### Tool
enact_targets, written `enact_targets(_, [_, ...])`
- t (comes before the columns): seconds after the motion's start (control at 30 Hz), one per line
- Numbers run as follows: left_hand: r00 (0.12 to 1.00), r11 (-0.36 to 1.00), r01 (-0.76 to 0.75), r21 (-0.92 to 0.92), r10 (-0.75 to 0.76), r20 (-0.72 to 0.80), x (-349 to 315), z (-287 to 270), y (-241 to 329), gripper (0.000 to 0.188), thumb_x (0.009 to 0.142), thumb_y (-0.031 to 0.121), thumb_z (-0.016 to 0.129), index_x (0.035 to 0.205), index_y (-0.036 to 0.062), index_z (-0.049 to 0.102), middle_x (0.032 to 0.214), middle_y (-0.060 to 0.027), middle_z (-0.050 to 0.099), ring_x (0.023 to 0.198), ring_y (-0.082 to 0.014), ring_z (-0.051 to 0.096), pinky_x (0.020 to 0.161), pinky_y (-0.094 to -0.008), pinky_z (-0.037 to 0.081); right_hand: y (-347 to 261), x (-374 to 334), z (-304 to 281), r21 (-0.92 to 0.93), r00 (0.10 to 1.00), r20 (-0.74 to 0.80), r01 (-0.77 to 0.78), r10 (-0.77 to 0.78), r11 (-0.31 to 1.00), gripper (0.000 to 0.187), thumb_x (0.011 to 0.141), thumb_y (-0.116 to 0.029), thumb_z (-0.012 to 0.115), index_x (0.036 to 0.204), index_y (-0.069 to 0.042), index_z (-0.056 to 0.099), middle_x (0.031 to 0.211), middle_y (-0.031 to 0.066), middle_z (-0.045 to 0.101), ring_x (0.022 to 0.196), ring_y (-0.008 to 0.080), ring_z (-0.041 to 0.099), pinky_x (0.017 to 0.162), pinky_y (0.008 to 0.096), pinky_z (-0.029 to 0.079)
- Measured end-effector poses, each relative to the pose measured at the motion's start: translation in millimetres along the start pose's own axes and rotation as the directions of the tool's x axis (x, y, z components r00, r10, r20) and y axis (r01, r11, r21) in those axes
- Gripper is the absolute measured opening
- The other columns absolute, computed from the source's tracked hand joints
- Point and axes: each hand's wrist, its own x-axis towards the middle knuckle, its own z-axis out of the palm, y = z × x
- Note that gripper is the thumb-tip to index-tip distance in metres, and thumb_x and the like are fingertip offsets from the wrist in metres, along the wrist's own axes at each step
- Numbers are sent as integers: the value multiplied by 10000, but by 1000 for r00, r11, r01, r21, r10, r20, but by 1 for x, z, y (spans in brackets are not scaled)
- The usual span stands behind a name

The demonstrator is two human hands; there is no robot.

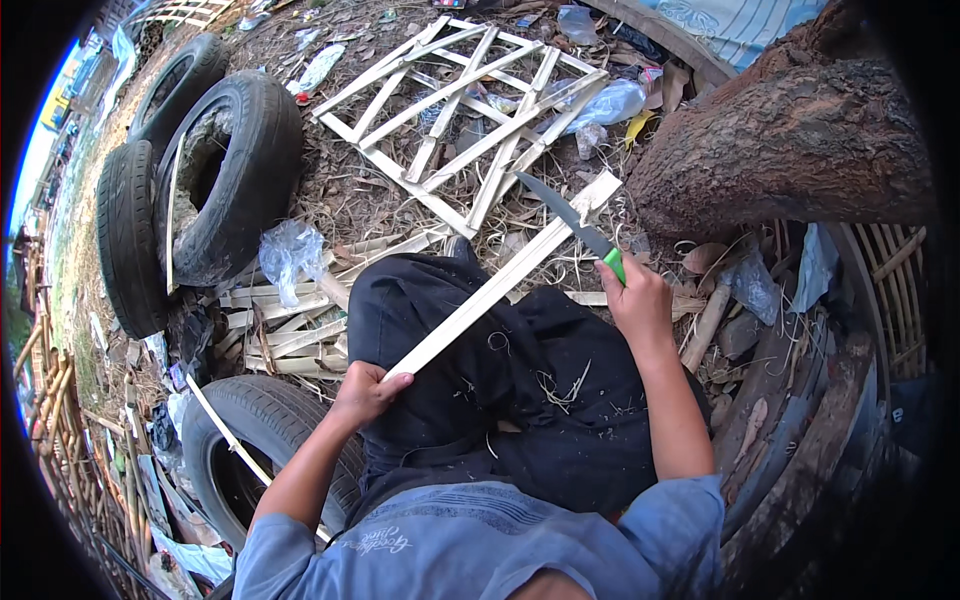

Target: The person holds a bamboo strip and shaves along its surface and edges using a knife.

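Note:
My left hand (pixel 370 393) is closed round the near end of a long pale bamboo strip (pixel 480 296), which slants away to the upper right across my lap. In my right hand (pixel 638 297) is a knife (pixel 570 217) with a green handle and a dark blade. The blade lies across the strip near its far end, pointing up and to the left. Frayed shavings stick up from the strip just beyond the blade. Curled shavings are scattered over my dark trousers (pixel 480 385).
A lattice frame of pale strips (pixel 425 155) lies on the littered ground ahead. Several old tyres (pixel 262 165) stand at the left. More cut strips (pixel 305 340) lie beside my knee, near a clear plastic bag (pixel 291 255). A thick tree trunk (pixel 780 150) leans in at the right.

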Motion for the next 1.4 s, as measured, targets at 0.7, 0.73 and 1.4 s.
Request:
enact_targets(0.7, [999, 999, -33, -3, 33, 42, 4, -7, -4, 581, 833, 420, 741, 479, -5, 563, 427, 3, 457, 401, -71, 396, 391, -292, 312, -34, -15, -9, 866, 857, 460, -375, 232, -331, 367, 969, -404, 520, 783, -90, 489, 489, -62, 353, 309, 42, 281, 292, 205, 224])
enact_targets(0.73, [998, 999, -37, 7, 37, 49, 4, -7, -3, 579, 835, 415, 741, 478, -5, 564, 424, 2, 456, 397, -70, 394, 388, -293, 310, -42, -13, -10, 930, 846, 344, -367, 407, -22, 257, 953, -291, 596, 836, -70, 536, 495, -63, 382, 309, 33, 290, 289, 205, 229])
enact_targets(1.4, [998, 999, -48, 20, 49, -45, -1, 0, -4, 569, 823, 422, 753, 510, -29, 601, 426, -13, 479, 399, -74, 399, 391, -293, 332, -53, 32, 20, 853, 864, 46, -295, 501, 431, 139, 871, -142, 683, 877, -8, 647, 663, -2, 588, 555, 54, 503, 527, 240, 408])
